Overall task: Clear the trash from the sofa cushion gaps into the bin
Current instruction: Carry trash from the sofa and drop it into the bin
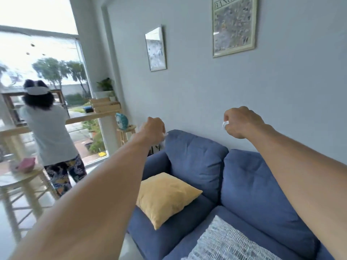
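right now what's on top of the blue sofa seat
A yellow pillow lies on the far seat cushion, and a white knitted throw lies on the near one. Whatever sits under them, or down in the gap between the cushions, is covered.

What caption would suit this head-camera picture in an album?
Above a blue sofa, the right hand pinches a small white scrap; the left hand curls nearby.

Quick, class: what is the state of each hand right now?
Left hand: fingers curled; whether it holds anything cannot be told.
Right hand: closed, pinching a small white scrap.
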### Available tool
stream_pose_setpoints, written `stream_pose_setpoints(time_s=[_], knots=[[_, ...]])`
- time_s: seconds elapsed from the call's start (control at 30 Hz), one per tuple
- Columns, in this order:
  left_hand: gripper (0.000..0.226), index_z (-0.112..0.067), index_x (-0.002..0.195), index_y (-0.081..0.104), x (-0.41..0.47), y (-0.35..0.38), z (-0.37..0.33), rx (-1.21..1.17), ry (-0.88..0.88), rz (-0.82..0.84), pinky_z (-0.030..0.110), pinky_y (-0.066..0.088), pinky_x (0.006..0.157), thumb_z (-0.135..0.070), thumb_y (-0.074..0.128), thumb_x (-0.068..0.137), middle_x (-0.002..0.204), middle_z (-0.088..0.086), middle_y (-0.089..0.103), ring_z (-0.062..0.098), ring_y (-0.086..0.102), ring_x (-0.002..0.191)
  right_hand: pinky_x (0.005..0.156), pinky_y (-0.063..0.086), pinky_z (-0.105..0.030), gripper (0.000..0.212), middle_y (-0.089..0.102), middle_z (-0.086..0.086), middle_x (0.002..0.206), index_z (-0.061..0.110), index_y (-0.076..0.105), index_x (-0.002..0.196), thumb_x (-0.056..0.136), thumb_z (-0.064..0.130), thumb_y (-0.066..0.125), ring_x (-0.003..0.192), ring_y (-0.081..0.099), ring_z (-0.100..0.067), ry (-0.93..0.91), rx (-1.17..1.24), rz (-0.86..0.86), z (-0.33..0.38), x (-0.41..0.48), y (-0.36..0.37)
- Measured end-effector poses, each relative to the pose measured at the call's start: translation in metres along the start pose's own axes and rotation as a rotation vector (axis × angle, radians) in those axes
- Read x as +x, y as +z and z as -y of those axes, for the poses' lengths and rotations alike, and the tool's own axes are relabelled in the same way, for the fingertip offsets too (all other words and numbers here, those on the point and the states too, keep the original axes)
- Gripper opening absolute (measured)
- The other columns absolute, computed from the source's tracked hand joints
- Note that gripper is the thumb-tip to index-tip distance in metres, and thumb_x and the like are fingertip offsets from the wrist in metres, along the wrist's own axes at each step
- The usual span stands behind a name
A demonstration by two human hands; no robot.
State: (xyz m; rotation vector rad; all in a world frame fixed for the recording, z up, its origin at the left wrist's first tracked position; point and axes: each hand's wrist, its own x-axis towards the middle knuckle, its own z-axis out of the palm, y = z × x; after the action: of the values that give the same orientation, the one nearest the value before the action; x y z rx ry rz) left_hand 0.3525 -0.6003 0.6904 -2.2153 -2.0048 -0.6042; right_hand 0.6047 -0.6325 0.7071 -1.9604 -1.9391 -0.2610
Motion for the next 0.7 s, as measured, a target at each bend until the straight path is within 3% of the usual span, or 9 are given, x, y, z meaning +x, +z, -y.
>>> stream_pose_setpoints(time_s=[0.13, 0.23, 0.43, 0.57, 0.7], knots=[[0.018, -0.010, 0.100, 0.071, -0.013, -0.016, 0.073, 0.001, -0.115, -0.038, 0.031, 0.056, 0.078, -0.010, 0.070, 0.082, 0.105, 0.008, 0.066, 0.023, 0.064, 0.089, 0.073, 0.043, -0.032, 0.022, 0.056, -0.010, 0.113, 0.014, 0.060, 0.111, 0.094, 0.021, 0.048, 0.095, 0.056, -0.029, -0.139, 0.070, 0.034, 0.070, 0.024, 0.024], [0.016, -0.007, 0.099, 0.070, -0.025, -0.028, 0.124, 0.024, -0.196, -0.047, 0.016, 0.044, 0.057, -0.012, 0.072, 0.084, 0.097, 0.005, 0.064, 0.016, 0.057, 0.078, 0.072, 0.044, -0.032, 0.022, 0.057, -0.009, 0.111, 0.014, 0.061, 0.111, 0.095, 0.021, 0.047, 0.095, 0.057, -0.029, -0.239, 0.110, 0.066, 0.125, 0.043, 0.045], [0.018, -0.002, 0.095, 0.069, -0.040, -0.048, 0.231, 0.075, -0.467, -0.111, 0.036, 0.058, 0.079, -0.014, 0.074, 0.082, 0.093, 0.010, 0.068, 0.023, 0.066, 0.081, 0.072, 0.045, -0.032, 0.028, 0.060, -0.011, 0.112, 0.015, 0.061, 0.117, 0.093, 0.024, 0.049, 0.092, 0.057, -0.028, -0.517, 0.215, 0.106, 0.259, 0.086, 0.090], [0.017, -0.006, 0.089, 0.069, -0.040, -0.056, 0.281, 0.114, -0.600, -0.131, 0.029, 0.057, 0.074, -0.020, 0.076, 0.082, 0.088, 0.006, 0.068, 0.019, 0.066, 0.079, 0.073, 0.045, -0.033, 0.029, 0.059, -0.011, 0.111, 0.015, 0.061, 0.114, 0.096, 0.034, 0.048, 0.085, 0.052, -0.024, -0.645, 0.262, 0.152, 0.323, 0.112, 0.116], [0.011, -0.004, 0.084, 0.068, -0.045, -0.060, 0.312, 0.130, -0.705, -0.187, 0.016, 0.045, 0.055, -0.012, 0.075, 0.081, 0.078, 0.001, 0.065, 0.018, 0.066, 0.075, 0.071, 0.040, -0.031, 0.024, 0.062, -0.005, 0.101, 0.015, 0.063, 0.103, 0.097, 0.034, 0.050, 0.085, 0.055, -0.022, -0.757, 0.319, 0.190, 0.369, 0.132, 0.135]])
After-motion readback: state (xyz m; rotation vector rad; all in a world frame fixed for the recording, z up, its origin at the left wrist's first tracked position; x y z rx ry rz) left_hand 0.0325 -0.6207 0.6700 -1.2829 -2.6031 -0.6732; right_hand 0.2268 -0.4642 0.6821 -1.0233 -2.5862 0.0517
